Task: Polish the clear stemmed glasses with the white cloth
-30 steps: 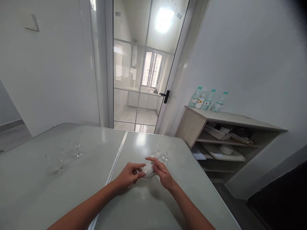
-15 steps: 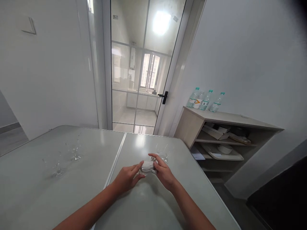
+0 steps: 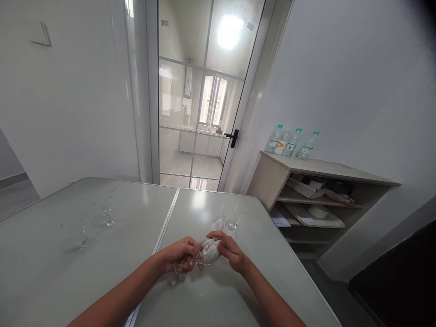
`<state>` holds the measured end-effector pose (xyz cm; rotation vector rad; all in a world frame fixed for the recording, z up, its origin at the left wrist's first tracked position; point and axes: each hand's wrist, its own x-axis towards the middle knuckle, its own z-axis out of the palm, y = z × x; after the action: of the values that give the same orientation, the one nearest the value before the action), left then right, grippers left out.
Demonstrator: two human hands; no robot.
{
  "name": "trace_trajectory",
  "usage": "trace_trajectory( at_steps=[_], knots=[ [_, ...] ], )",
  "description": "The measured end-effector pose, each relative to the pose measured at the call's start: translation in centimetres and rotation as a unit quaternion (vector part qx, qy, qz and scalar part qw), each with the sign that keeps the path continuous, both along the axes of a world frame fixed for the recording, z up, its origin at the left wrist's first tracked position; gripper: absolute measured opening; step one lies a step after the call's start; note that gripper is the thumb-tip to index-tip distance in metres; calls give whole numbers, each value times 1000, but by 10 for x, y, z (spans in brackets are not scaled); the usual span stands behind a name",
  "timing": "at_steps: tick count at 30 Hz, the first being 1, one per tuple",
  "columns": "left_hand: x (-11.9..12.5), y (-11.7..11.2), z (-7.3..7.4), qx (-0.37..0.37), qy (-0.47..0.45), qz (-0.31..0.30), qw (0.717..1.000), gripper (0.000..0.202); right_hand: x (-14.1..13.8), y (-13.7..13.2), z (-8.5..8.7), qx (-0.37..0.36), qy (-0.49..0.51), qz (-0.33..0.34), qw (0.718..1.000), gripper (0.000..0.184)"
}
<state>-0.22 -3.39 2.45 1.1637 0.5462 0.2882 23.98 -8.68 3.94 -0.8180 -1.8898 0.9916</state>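
A clear stemmed glass (image 3: 205, 262) lies tilted between my hands, its round foot to the left and its bowl to the right. My left hand (image 3: 184, 255) is closed round the stem, close under the bowl. At the bowl, my right hand (image 3: 232, 250) is closed on a white cloth (image 3: 213, 252), with its fingers over the top and the thumb in front. Cloth shows bunched in the bowl, and a loose end sticks up beyond the fingers. Just behind my right hand stands another stemmed glass (image 3: 233, 223), upright on the table.
Two more clear stemmed glasses, a nearer one (image 3: 83, 240) and a farther one (image 3: 108, 220), stand on the left half of the pale table (image 3: 136, 227). At the right, a wooden shelf unit (image 3: 272, 177) carries several plastic bottles (image 3: 291, 143). A glazed door (image 3: 233, 138) is behind the table.
My left hand has shifted from the side of the bundle to the stem. The glass has turned so its foot points left, and the cloth's loose end now shows above my right hand.
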Motion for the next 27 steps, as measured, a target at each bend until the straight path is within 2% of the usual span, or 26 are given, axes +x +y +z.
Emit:
trace_trajectory(
  at_steps=[2, 3, 4, 6, 7, 8, 10, 11, 12, 13, 14, 15, 16, 17, 19, 20, 21, 22, 24, 27],
  knots=[
    [-2, 2, 2, -6, 4, -10, 1000, 55, 2, -1, 0, 41, -34, 6, 999, 43],
    [-3, 2, 3, 17, 7, -6, 1000, 58, 1, 0, 0, 52, -46, 2, 998, 43],
    [-3, 1, 4, 61, 12, 5, 998, 60, 0, 1, 1, 53, -50, -9, 997, 42],
    [-2, -1, 4, 214, 37, 51, 975, 57, -5, 3, 1, 11, -23, -43, 999, 40],
    [-1, -2, 2, 310, 58, 83, 945, 53, -8, 5, 0, -32, 10, -63, 997, 39],
    [0, -4, 0, 406, 83, 115, 903, 49, -12, 8, -1, -83, 53, -81, 992, 38],
    [2, -8, -8, 560, 134, 169, 800, 49, -17, 11, -4, -178, 136, -106, 969, 39],
    [3, -9, -11, 609, 153, 186, 756, 51, -19, 13, -5, -209, 166, -114, 957, 41],
    [4, -11, -14, 639, 167, 195, 726, 53, -21, 13, -6, -226, 186, -119, 949, 42],
    [5, -13, -16, 651, 173, 202, 711, 54, -22, 13, -7, -229, 195, -124, 945, 43],
    [6, -14, -16, 649, 173, 206, 712, 54, -23, 12, -7, -221, 194, -128, 947, 43],
    [8, -15, -15, 632, 165, 208, 728, 53, -24, 11, -7, -207, 183, -128, 952, 44],
    [9, -15, -13, 596, 150, 204, 762, 50, -25, 10, -6, -190, 167, -123, 959, 44],
    [9, -15, -11, 540, 130, 193, 809, 49, -25, 8, -4, -175, 148, -114, 967, 45],
    [9, -11, -7, 370, 84, 147, 913, 55, -24, 4, 0, -148, 112, -89, 979, 47],
    [7, -8, -5, 273, 65, 114, 953, 61, -23, 2, 1, -131, 95, -76, 984, 47],
    [4, -4, -5, 183, 50, 81, 978, 64, -21, 1, 3, -112, 77, -61, 989, 47],
    [1, 0, -5, 111, 38, 53, 992, 66, -20, 0, 4, -90, 57, -45, 993, 46],
    [-4, 7, -7, 28, 24, 10, 999, 63, -17, -1, 3, -44, 17, -9, 999, 43],
    [-5, 11, -11, 6, 1, 3, 1000, 61, -15, 0, -1, -7, -8, 20, 1000, 41]
  ],
)
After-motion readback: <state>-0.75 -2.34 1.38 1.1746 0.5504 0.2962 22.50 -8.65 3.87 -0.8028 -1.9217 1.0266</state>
